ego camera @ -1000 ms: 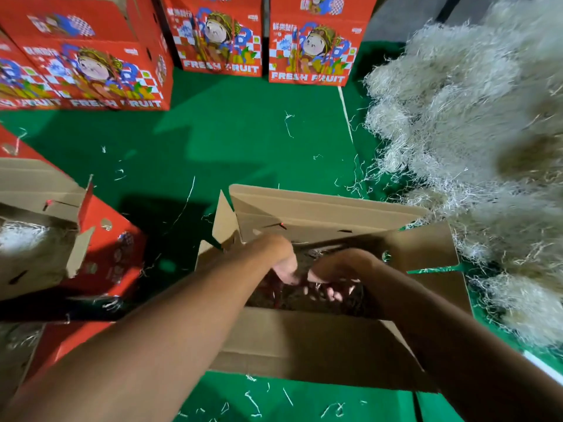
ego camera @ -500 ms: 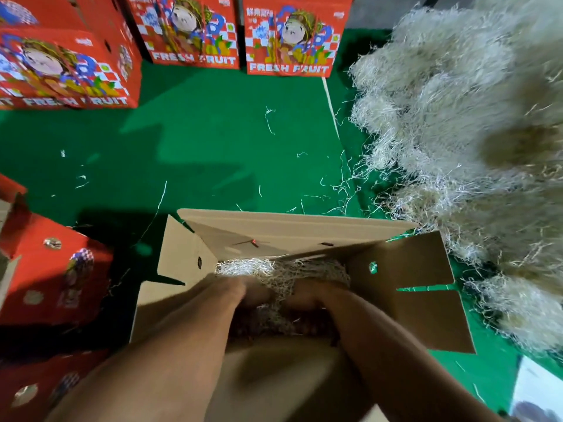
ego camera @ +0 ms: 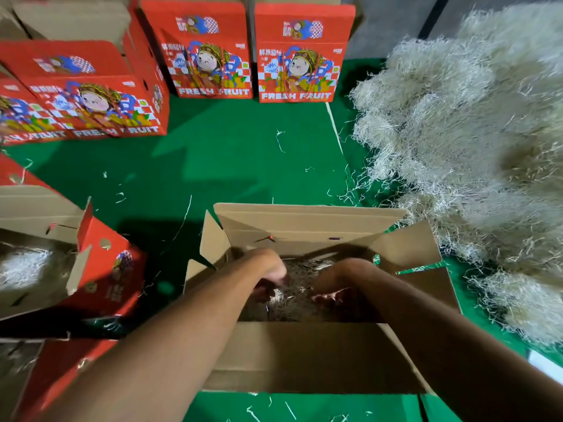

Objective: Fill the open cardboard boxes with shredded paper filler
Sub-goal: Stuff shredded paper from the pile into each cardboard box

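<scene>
Under both sets of curled fingers, left hand (ego camera: pixel 271 274) and right hand (ego camera: pixel 341 277) clutch filler (ego camera: pixel 292 296) inside the box (ego camera: pixel 304 354); light, springy, best bunched in handfuls.

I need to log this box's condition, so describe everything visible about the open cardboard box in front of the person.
The open cardboard box is plain brown corrugated card, upright on the green mat, all four flaps folded outward. Shredded paper filler lies inside, dim in shadow. The left hand and right hand reach into it, fingers down in the filler. The loose filler pile lies at its right.
</scene>
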A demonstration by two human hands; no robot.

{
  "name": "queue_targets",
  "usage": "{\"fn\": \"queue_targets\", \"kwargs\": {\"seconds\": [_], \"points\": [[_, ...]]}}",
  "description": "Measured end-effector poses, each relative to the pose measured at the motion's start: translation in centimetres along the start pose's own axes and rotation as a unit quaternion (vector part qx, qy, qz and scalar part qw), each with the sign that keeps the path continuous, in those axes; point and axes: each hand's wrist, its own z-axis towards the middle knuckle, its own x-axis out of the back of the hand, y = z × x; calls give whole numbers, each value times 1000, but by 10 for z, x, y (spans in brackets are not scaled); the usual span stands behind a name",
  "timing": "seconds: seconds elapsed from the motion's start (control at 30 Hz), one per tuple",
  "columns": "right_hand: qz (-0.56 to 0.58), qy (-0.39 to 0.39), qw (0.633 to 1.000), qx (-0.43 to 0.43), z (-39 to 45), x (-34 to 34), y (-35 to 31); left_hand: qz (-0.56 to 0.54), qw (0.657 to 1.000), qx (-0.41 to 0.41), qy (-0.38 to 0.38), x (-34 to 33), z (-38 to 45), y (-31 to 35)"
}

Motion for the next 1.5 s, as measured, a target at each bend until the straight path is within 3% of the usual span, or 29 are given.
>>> {"fn": "queue_targets", "kwargs": {"seconds": [0.1,0.17,0.3,0.47,0.63,0.73,0.8,1.03,1.17,1.27,1.37,1.5], "points": [[-21,184,983,13,26,0,16,39,995,-25,90,-15,22,-13],[2,255,967,7,46,0,21,26,993,-37,105,-21,35,-20],[29,257,966,15,65,-3,21,-56,993,-39,101,-28,54,-29],[50,248,967,15,67,-2,25,-73,991,-30,105,-30,65,-28],[-12,186,982,10,35,4,22,-17,993,-55,107,-26,34,-23],[-104,206,972,45,6,-4,20,52,989,-97,96,-22,6,-20],[-103,258,960,39,-24,-11,16,67,982,-131,116,-14,-21,-18],[-99,517,839,137,-135,-37,8,77,898,-258,348,11,-116,-42],[-117,572,804,117,-163,-55,26,83,822,-267,496,16,-138,-62],[-134,603,785,56,-173,-61,41,100,785,-253,557,14,-144,-83],[-137,627,767,0,-178,-66,47,40,797,-261,544,10,-153,-101],[-104,589,801,-23,-181,-72,42,-113,861,-285,406,0,-158,-113]]}}
